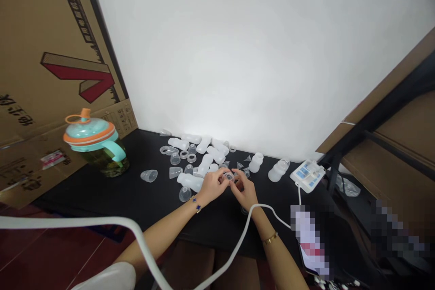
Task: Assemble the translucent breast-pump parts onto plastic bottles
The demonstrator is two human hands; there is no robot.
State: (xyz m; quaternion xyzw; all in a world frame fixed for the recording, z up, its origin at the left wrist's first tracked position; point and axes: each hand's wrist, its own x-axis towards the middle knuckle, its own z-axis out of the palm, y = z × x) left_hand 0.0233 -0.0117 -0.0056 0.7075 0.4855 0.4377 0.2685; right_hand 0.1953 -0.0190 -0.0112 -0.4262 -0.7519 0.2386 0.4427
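Observation:
My left hand (213, 185) and my right hand (245, 190) meet over the front part of the black table. Between their fingertips they hold a small clear round piece with a ring-like rim (229, 176). Fingers of both hands press on its sides. Just left of my left hand lie a frosted white bottle (190, 182) and a clear dome cap (185, 194). Behind the hands are several more white bottles (205, 165), clear caps (175, 158) and rings (191, 158). Small clear funnel-like pieces lie near my right hand.
A teal and orange jug (98, 142) stands at the left by a cardboard box (50, 77). Two bottles, a white power strip (307, 175) and a phone (311, 244) are at the right. A white cable (136, 226) crosses in front of my forearms.

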